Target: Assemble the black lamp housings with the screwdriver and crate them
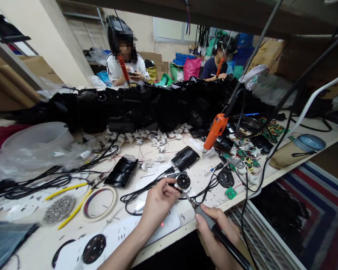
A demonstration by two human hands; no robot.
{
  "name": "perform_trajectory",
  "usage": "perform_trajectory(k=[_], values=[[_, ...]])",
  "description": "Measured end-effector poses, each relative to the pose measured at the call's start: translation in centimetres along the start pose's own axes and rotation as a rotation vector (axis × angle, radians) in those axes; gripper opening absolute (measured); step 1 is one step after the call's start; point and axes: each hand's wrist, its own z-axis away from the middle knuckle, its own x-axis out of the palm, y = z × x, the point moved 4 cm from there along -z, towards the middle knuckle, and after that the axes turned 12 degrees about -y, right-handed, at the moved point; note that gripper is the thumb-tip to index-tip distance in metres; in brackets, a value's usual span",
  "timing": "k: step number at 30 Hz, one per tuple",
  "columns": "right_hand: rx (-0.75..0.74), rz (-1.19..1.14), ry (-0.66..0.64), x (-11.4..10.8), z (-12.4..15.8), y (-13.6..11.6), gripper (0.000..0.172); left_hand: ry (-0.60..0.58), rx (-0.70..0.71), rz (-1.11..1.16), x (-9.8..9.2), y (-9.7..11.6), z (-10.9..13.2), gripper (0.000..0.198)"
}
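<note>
Right hand [218,228]: It is gripping the soldering iron [207,217] by its handle, like a fat pencil.
Left hand [161,197]: Its thumb and fingers are bending close together beside the black disc [183,181]. I cannot tell if they are pinching something thin (that spot is too small to see well).
Black disc: It is lying just past the left fingertips, near the front of the bench [186,229].
Iron tip: It is pointing up and left, close to the left fingers and the near side of the disc. It is probably very hot, so fingers should be staying off the metal.
Good way: The left hand should be holding still while the tip is touching only the small spot that needs it. Pressing hard or staying too long could be melting the plastic.
Power strip [169,223]: It is lying under the left wrist and showing a red light.
Green board [230,193]: It is sitting to the right, apart from both hands.
Black shell [185,158]: It is resting behind the disc.
</note>
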Motion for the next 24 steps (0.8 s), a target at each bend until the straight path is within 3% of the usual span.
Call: perform_trajectory(k=[4, 8, 16, 24], values=[[-0.005, -0.120, -0.063, -0.3, 0.5, -0.3, 0.016, 0.002, 0.006, -0.027, -0.1, -0.2, 0.0, 0.033], [-0.004, -0.181, -0.022, -1.6, 1.3, -0.2, 0.016, 0.000, 0.016, -0.027, -0.1, -0.3, 0.0, 0.033], [0.261, -0.400, -0.031, -2.2, 1.0, 1.7, 0.016, 0.004, 0.002, 0.020, 0.2, -0.3, -0.1, 0.034], [0.169, -0.424, -0.063, -2.3, 0.5, 2.5, 0.012, 0.008, -0.014, 0.041, 0.2, 0.1, 0.0, 0.035]])
